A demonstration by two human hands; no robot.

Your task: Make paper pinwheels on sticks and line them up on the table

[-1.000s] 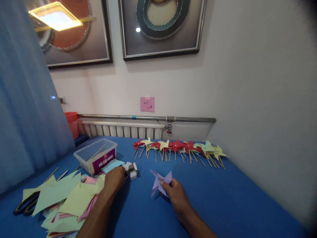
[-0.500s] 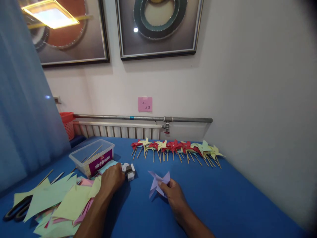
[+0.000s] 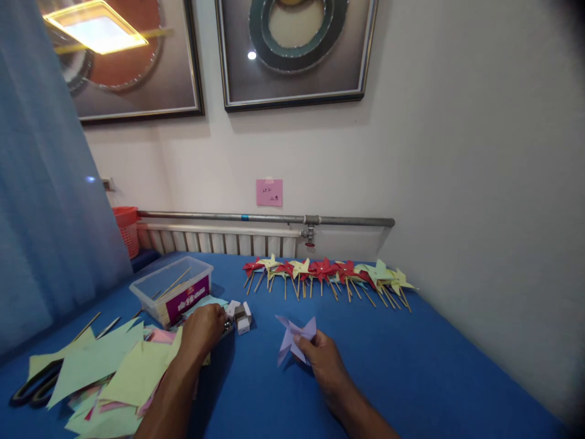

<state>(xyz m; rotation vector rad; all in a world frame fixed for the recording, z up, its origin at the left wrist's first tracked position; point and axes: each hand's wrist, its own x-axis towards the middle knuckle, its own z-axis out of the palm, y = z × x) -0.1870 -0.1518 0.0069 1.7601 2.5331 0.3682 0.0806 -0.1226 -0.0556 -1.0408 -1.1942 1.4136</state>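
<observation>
A lilac paper pinwheel (image 3: 289, 339), without a stick, is pinched at its centre between the thumb and fingers of my right hand (image 3: 325, 361). My left hand (image 3: 205, 327) reaches down beside a small open white box (image 3: 242, 318). Its fingers are curled together over small shiny metal pieces (image 3: 227, 325), perhaps pins; whatever lies between the fingertips is hidden. Under and beside the left forearm spreads a heap of coloured paper sheets (image 3: 137, 372). Just behind that hand stands a clear plastic tub (image 3: 203, 281) with thin wooden sticks inside.
Finished pinwheels on sticks (image 3: 322, 269) lie in a row along the back of the blue table (image 3: 411, 378). Black-handled scissors (image 3: 39, 384) rest partly under paper at the left. A radiator (image 3: 219, 242) and pipe run behind the table; a blue curtain (image 3: 46, 183) hangs at the left.
My left hand has drawn back slightly from the white box, and the shiny metal pieces now show by its fingers. The right hand still holds the pinwheel in nearly the same place.
</observation>
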